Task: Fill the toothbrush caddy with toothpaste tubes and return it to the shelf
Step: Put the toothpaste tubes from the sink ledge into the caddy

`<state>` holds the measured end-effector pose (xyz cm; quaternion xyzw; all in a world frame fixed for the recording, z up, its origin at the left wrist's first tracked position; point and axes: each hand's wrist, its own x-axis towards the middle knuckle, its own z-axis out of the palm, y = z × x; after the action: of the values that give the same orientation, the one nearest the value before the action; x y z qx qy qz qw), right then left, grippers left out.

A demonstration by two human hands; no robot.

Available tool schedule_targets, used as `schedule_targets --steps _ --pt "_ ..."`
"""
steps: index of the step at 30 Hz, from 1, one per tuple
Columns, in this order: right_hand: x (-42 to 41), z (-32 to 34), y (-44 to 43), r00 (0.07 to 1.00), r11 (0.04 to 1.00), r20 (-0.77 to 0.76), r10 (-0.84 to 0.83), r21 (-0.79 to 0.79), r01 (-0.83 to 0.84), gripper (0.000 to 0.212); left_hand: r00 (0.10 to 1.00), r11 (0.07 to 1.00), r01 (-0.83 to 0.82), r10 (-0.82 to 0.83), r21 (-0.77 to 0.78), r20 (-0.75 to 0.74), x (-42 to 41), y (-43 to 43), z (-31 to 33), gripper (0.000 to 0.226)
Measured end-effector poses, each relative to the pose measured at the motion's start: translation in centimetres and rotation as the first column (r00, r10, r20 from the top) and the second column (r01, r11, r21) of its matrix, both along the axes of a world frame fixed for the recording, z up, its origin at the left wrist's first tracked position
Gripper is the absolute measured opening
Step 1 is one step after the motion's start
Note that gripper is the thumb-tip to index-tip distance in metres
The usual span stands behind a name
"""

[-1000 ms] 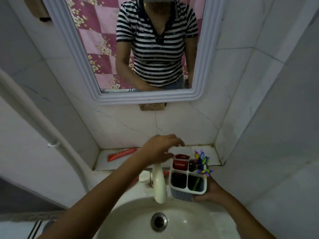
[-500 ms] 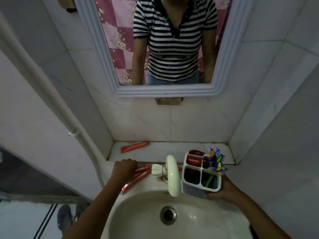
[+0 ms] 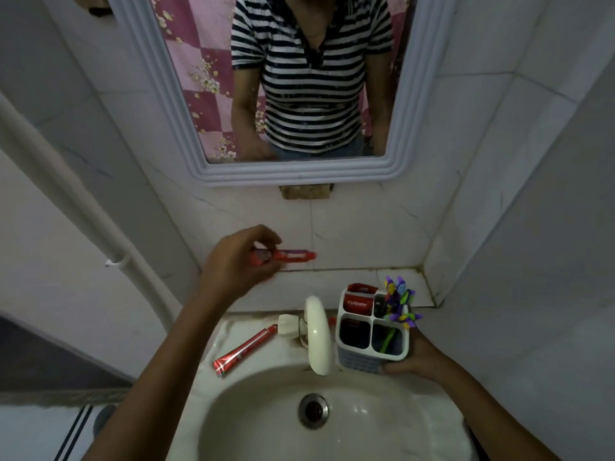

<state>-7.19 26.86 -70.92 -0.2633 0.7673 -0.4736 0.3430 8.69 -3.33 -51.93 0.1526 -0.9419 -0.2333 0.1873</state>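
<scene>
Half a second ago the left hand (image 3: 238, 261) was down on the basin rim over the red tubes beside the tap; now it is raised in front of the wall tiles above the shelf (image 3: 349, 284), and one red tube fewer lies on the rim. The fingers and thumb are curled shut around the tail of a red toothpaste tube (image 3: 286, 256), which points level to the right with its cap end clear of the hand. The right hand (image 3: 416, 356) has stayed put, closed around the lower right corner of the white four-compartment toothbrush caddy (image 3: 356, 357), holding it upright just right of the tap (image 3: 317, 334) at the basin's back edge. The caddy's rear left compartment holds a red Colgate tube (image 3: 358, 299), the two right compartments hold toothbrushes (image 3: 401, 302) with purple, blue and yellow heads, and the front left one looks dark inside, its contents unclear. Another red tube (image 3: 244, 350) lies slanted on the white sink (image 3: 199, 410) rim left of the tap, its cap close to the tap knob. The drain (image 3: 312, 410) sits in the middle of the bowl. Pale marble-look tiles cover the corner walls, a white pipe (image 3: 66, 201) runs down the left wall, and a white-framed mirror (image 3: 186, 128) above reflects a striped shirt and a pink checked curtain
</scene>
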Motion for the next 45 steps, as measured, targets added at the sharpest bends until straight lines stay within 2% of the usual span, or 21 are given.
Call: schedule_targets --steps 2,6,13,16,19,21,23,25,27,29,31,35,38,41,43,45 --pt "-0.1 0.0 -0.1 1.000 1.000 -0.013 -0.001 -0.013 0.001 0.097 0.988 0.990 0.134 -0.137 0.046 0.065 -1.1 2.4 2.0 0.023" --pt "-0.3 -0.2 -0.1 0.999 1.000 -0.034 0.022 0.022 -0.021 0.100 0.901 0.956 0.293 -0.283 0.020 0.329 -3.8 6.9 1.7 0.016" --pt "-0.3 0.1 -0.1 0.999 0.999 -0.034 0.038 0.014 -0.038 0.100 0.796 0.900 0.387 -0.216 -0.201 0.565 -5.8 11.5 -2.7 0.025" --pt "-0.5 0.0 -0.1 0.999 0.999 -0.030 0.029 0.021 -0.029 0.103 0.823 0.913 0.373 -0.244 -0.165 0.513 -5.7 10.4 -2.9 0.033" --pt "-0.3 0.3 -0.2 1.000 1.000 -0.014 0.021 0.004 -0.021 0.103 0.927 0.963 0.262 -0.232 -0.066 0.295 -4.4 7.6 -3.2 0.029" --pt "-0.1 0.2 -0.1 1.000 1.000 0.006 0.016 -0.009 -0.016 0.107 0.987 0.993 0.107 -0.101 -0.042 0.125 -2.9 4.5 -5.0 0.024" --pt "-0.1 0.0 0.0 1.000 1.000 0.022 0.017 -0.006 -0.017 0.112 0.987 0.993 -0.077 0.087 -0.084 0.132 -0.7 1.0 -8.0 0.023" --pt "0.0 0.2 0.1 0.999 1.000 0.031 0.022 -0.003 -0.022 0.114 0.897 0.969 -0.181 0.232 -0.165 0.377 1.8 -1.5 -11.1 0.026" --pt "0.2 0.6 0.1 1.000 1.000 0.027 0.014 0.003 -0.014 0.108 0.747 0.963 -0.174 0.264 -0.204 0.610 3.9 -2.2 -13.5 0.029" --pt "0.4 1.1 -0.1 1.000 1.000 0.021 0.012 -0.007 -0.011 0.103 0.659 0.962 -0.143 0.269 -0.234 0.703 5.3 -2.2 -15.2 0.028" --pt "0.4 1.2 -0.1 1.000 1.000 0.008 0.013 -0.020 -0.013 0.103 0.631 0.950 -0.116 0.296 -0.290 0.717 5.9 -1.9 -16.2 0.025" --pt "0.3 1.2 -0.3 0.999 0.999 0.024 0.029 -0.014 -0.029 0.092 0.656 0.938 -0.123 0.323 -0.325 0.682 5.9 -1.9 -15.7 0.016" --pt "0.4 1.4 -0.3 0.998 0.999 0.039 0.044 -0.025 -0.043 0.088 0.768 0.959 -0.221 0.282 -0.176 0.575 5.3 -2.4 -13.0 0.020" --pt "0.3 1.3 -0.3 0.999 0.999 0.010 0.035 -0.010 -0.035 0.095 0.894 0.955 -0.295 0.277 -0.002 0.353 4.2 -2.2 -7.8 0.020" --pt "0.3 1.4 -0.2 0.999 0.999 0.005 0.038 -0.003 -0.038 0.096 0.956 0.964 -0.261 0.249 0.059 0.154 3.4 -1.1 -3.8 0.019" --pt "0.4 1.6 -0.2 0.999 0.999 0.004 0.033 -0.002 -0.033 0.098 0.981 0.972 -0.193 0.194 0.134 0.007 2.5 0.5 -0.5 0.021"
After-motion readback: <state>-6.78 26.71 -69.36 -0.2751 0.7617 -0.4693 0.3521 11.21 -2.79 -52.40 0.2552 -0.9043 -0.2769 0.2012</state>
